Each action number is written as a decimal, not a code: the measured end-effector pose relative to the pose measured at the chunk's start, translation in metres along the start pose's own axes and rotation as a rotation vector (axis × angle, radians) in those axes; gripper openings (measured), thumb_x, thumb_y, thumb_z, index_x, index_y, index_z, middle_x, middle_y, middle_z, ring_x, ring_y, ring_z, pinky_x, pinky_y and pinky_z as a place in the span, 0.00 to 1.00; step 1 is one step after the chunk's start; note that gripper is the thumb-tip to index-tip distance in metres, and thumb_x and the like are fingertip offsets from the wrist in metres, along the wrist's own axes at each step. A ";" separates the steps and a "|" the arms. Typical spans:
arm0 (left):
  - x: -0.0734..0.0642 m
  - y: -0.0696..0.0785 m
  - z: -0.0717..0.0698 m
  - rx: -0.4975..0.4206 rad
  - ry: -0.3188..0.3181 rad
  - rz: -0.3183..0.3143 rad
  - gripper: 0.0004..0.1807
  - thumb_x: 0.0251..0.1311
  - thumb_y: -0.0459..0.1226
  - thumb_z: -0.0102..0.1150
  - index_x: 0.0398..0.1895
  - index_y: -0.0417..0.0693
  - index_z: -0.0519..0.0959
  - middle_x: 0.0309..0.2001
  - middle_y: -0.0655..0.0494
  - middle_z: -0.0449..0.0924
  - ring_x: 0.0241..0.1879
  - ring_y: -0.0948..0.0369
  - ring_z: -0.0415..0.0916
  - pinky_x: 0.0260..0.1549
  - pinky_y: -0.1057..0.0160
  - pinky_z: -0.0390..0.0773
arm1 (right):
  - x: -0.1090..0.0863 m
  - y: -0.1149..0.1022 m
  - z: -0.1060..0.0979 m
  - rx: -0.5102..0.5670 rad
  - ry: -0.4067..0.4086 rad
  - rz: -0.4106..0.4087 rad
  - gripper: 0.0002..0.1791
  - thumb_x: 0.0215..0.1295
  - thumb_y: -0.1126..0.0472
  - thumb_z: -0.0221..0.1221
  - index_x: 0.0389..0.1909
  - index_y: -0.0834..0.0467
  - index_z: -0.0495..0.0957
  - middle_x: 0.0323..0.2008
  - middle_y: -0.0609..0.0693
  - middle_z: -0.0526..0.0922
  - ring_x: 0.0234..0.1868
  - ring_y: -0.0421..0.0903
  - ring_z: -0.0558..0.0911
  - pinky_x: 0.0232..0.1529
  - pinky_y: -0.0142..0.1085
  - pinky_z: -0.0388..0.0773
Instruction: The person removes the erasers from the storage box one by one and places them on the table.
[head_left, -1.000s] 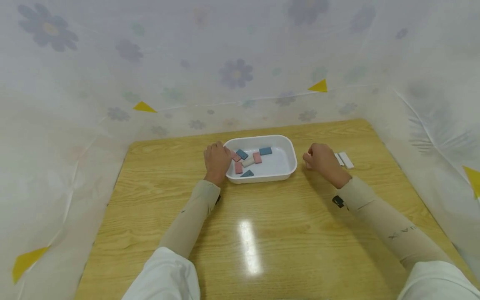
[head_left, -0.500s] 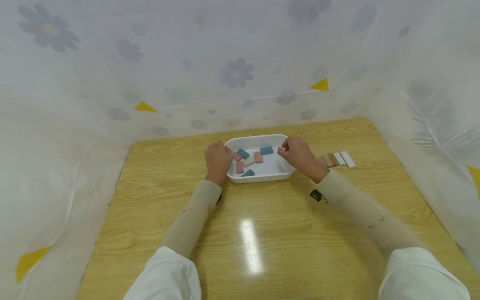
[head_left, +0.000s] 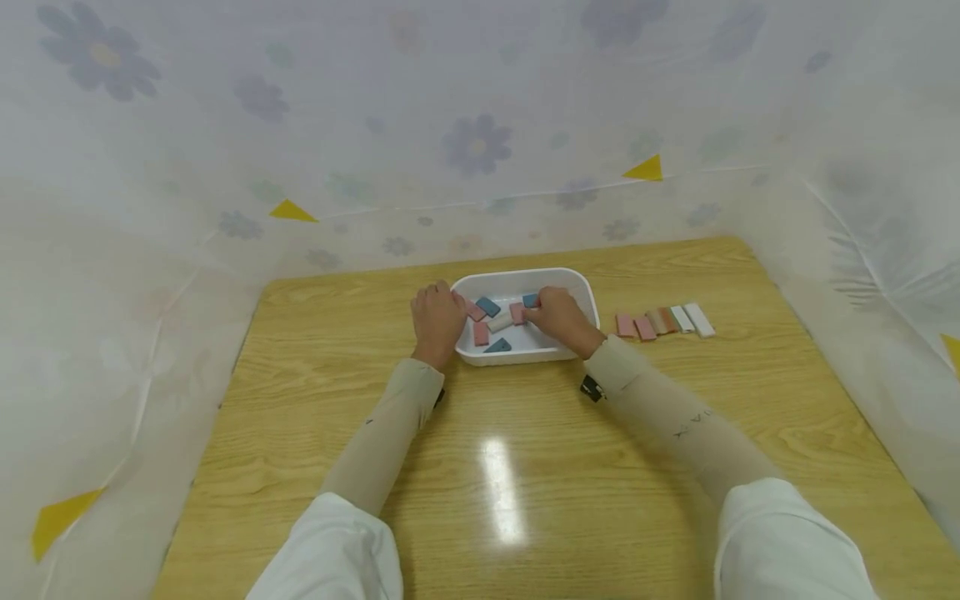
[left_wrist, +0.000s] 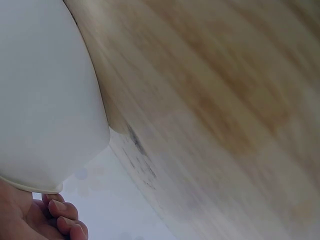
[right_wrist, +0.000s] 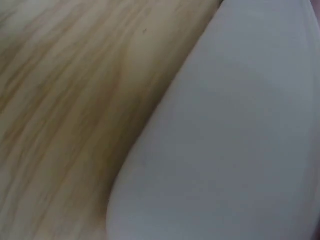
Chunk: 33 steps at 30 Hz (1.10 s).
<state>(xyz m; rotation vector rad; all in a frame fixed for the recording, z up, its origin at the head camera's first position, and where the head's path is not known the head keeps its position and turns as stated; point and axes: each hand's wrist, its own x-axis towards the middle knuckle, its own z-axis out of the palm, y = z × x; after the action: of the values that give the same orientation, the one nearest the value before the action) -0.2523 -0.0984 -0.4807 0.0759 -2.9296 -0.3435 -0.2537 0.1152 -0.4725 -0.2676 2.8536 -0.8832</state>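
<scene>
A white tray stands on the table with several small flat pieces inside, pink, blue and off-white. At its left end my left hand grips the rim; in the left wrist view its fingers curl beneath the rim. My right hand is inside the tray, its fingertips right at the edge of a pink rectangular piece. I cannot tell whether they pinch it. Just behind them a blue piece is partly covered by the hand. The right wrist view shows only the tray's outer wall and the table.
Right of the tray lies a row of flat pieces: two pink, then brownish ones, a white one with a green edge and a plain white one. Floral sheeting encloses the table at the back and sides.
My right hand has moved left from the row of pieces, over the tray's right rim and down among the pieces inside. The row is now uncovered. My left hand stays at the rim.
</scene>
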 end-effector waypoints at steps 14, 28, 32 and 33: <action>0.001 -0.001 0.004 -0.003 0.013 0.001 0.17 0.67 0.44 0.40 0.37 0.39 0.72 0.34 0.46 0.75 0.37 0.50 0.71 0.40 0.53 0.68 | 0.006 -0.009 0.019 0.030 -0.004 0.021 0.22 0.62 0.58 0.54 0.10 0.56 0.60 0.13 0.48 0.60 0.16 0.43 0.62 0.18 0.34 0.57; 0.001 0.000 0.002 0.018 -0.017 -0.007 0.19 0.68 0.44 0.38 0.40 0.37 0.72 0.37 0.45 0.75 0.39 0.50 0.70 0.42 0.53 0.68 | 0.002 -0.012 0.011 0.045 0.029 0.009 0.22 0.61 0.56 0.53 0.10 0.56 0.61 0.12 0.48 0.62 0.15 0.43 0.63 0.17 0.35 0.58; 0.002 -0.001 0.003 0.018 -0.005 -0.003 0.18 0.67 0.44 0.38 0.40 0.38 0.72 0.36 0.46 0.75 0.39 0.50 0.71 0.41 0.53 0.68 | -0.004 -0.017 -0.005 0.053 0.076 -0.012 0.23 0.61 0.55 0.53 0.08 0.55 0.60 0.09 0.45 0.60 0.12 0.41 0.60 0.15 0.34 0.55; 0.002 -0.001 0.003 0.019 -0.004 -0.003 0.18 0.67 0.44 0.38 0.40 0.38 0.72 0.36 0.45 0.75 0.39 0.50 0.71 0.41 0.53 0.68 | -0.006 -0.018 -0.009 0.052 0.082 -0.011 0.23 0.61 0.54 0.53 0.08 0.55 0.61 0.09 0.45 0.59 0.12 0.41 0.60 0.15 0.34 0.55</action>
<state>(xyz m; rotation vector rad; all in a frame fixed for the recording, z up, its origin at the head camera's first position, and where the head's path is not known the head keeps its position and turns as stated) -0.2551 -0.0987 -0.4830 0.0819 -2.9372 -0.3171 -0.2477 0.1067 -0.4543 -0.2473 2.9010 -0.9905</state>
